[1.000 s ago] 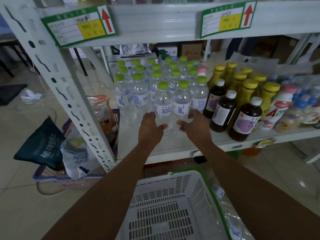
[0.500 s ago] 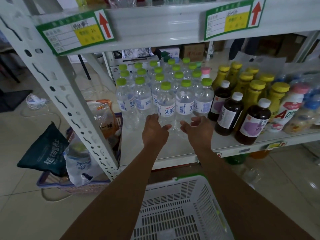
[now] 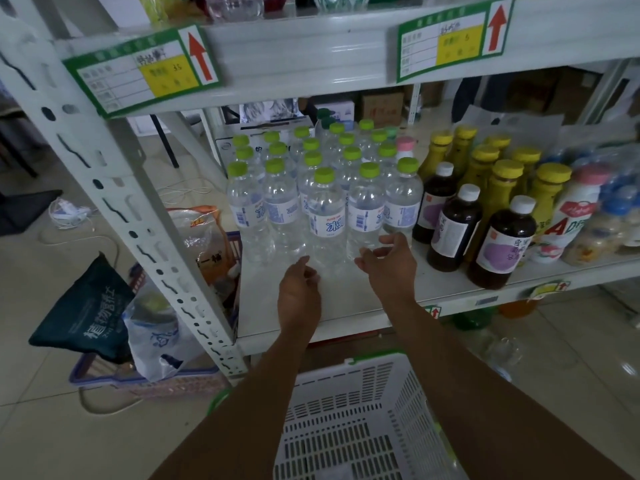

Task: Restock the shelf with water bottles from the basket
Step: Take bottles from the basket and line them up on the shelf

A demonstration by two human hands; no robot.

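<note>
Clear, green-capped water bottles (image 3: 325, 216) stand upright; left hand (image 3: 299, 289), right hand (image 3: 391, 265) relaxed, empty.

Front water bottle (image 3: 326, 221) reads 冰, left price tag (image 3: 142, 72) 35, dark bag (image 3: 85, 322) 植物.

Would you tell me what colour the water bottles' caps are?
The caps are lime green; the head view shows them best.

Left hand (image 3: 299, 289) and right hand (image 3: 391, 268) hover empty before green-capped water bottles (image 3: 327, 223) — white basket (image 3: 346, 410) below.
</note>
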